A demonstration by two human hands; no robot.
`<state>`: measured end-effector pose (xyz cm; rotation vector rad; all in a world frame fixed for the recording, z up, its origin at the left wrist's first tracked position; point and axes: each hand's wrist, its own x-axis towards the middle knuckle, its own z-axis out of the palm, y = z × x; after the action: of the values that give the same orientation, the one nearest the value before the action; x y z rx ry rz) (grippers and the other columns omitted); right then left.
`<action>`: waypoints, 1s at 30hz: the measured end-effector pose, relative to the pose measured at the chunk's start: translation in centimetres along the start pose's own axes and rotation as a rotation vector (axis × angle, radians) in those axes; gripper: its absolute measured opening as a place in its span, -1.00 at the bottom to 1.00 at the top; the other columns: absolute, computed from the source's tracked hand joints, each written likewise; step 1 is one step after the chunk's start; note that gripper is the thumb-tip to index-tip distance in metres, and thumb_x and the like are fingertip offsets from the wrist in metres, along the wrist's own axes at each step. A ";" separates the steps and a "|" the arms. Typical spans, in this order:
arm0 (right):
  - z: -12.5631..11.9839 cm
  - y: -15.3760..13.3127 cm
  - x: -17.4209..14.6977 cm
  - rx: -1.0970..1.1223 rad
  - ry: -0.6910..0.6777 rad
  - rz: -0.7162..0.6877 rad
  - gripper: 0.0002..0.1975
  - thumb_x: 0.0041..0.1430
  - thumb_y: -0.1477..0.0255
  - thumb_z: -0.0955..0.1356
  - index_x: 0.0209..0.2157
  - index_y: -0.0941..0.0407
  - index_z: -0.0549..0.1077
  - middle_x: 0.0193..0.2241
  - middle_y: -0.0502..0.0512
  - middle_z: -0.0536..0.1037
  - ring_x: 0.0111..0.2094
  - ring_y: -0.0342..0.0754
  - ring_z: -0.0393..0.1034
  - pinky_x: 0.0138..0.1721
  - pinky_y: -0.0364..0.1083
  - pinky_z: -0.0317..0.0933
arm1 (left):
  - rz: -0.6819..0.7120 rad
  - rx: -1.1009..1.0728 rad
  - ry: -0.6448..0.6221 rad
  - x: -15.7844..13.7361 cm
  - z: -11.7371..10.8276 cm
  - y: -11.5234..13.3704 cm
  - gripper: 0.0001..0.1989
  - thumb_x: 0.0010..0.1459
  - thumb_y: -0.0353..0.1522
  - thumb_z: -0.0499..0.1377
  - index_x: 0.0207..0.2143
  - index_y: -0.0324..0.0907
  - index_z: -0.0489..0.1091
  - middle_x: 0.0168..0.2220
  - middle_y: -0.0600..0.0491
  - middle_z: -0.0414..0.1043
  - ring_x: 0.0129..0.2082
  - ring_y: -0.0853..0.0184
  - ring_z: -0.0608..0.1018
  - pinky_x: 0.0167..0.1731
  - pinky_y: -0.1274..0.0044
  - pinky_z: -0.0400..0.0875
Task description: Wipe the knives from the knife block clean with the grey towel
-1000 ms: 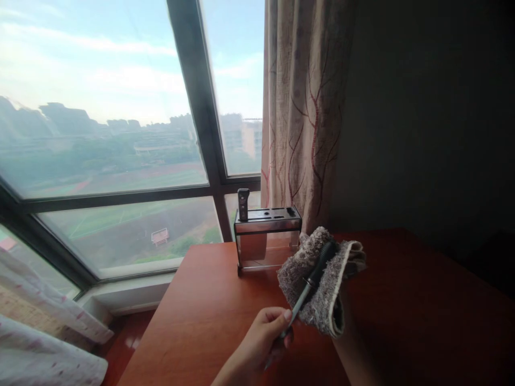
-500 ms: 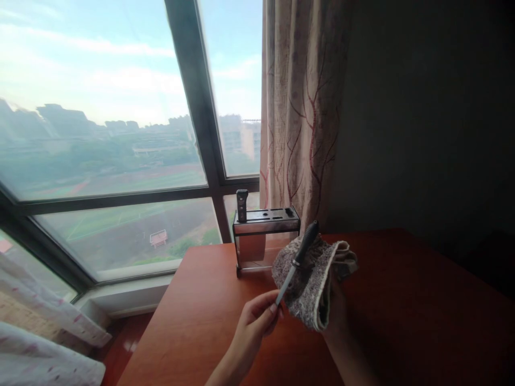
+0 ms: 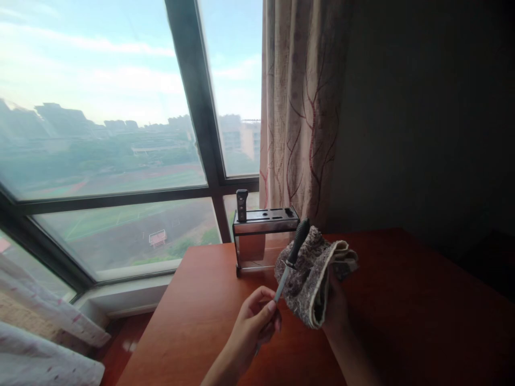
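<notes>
My left hand [image 3: 256,324] pinches the grey rod of a sharpening steel [image 3: 298,244] between thumb and fingers. The steel slants up and to the right, its black ribbed handle uppermost, and a bit of the rod shows below the hand. Bunched in my right hand [image 3: 338,306] is a folded, shaggy grey-brown cloth [image 3: 300,292] with a pale edge. The cloth lies right behind the steel; whether they touch, I cannot tell. Most of my right fingers are hidden by the cloth and shadow.
Beyond my hands a knife block [image 3: 265,215] with a slotted black top and see-through sides stands on the reddish wooden table [image 3: 193,300]. One black-handled knife [image 3: 242,205] sits in its left end. A window [image 3: 120,134] and a curtain [image 3: 301,107] rise behind.
The steel's handle has shifted a little to the left across the cloth. My left hand has moved slightly left, and the cloth has altered its shape a bit.
</notes>
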<state>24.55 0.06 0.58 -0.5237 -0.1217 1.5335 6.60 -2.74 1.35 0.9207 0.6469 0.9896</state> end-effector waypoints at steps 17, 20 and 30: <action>0.6 4.5 -2.2 -0.747 -0.162 -0.195 -0.59 -0.09 0.20 0.48 -0.22 0.13 0.50 -0.28 0.15 0.60 -0.11 0.15 0.44 -0.01 0.09 0.23 | 0.443 0.634 0.217 -0.2 1.0 -0.1 -0.89 0.00 -0.42 0.25 -0.36 -0.20 0.53 -0.37 0.01 0.43 -0.37 0.28 0.42 -0.39 0.56 0.31; 0.2 4.2 -1.6 -0.641 -0.054 -0.218 -0.62 -0.10 0.16 0.48 -0.29 0.11 0.49 -0.38 0.07 0.60 -0.26 0.07 0.49 -0.20 -0.01 0.34 | 0.460 0.766 0.168 -0.2 1.4 -0.8 -0.87 0.04 -0.48 0.18 -0.37 -0.18 0.52 -0.39 0.03 0.37 -0.43 0.33 0.40 -0.45 0.59 0.30; 0.8 1.3 -0.8 -0.333 0.118 -0.193 -0.62 -0.17 0.15 0.50 -0.34 0.06 0.46 -0.58 -0.13 0.52 -0.60 -0.14 0.38 -0.54 -0.16 0.28 | 0.452 1.070 -0.033 -0.6 1.2 -0.6 -0.65 0.10 -0.52 0.06 -0.08 -0.10 0.42 -0.27 -0.02 0.41 -0.37 0.34 0.47 -0.37 0.59 0.37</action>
<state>23.03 -0.61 0.94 -0.8403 -0.3302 1.2964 7.50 -3.88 1.47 2.0874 0.9835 0.9967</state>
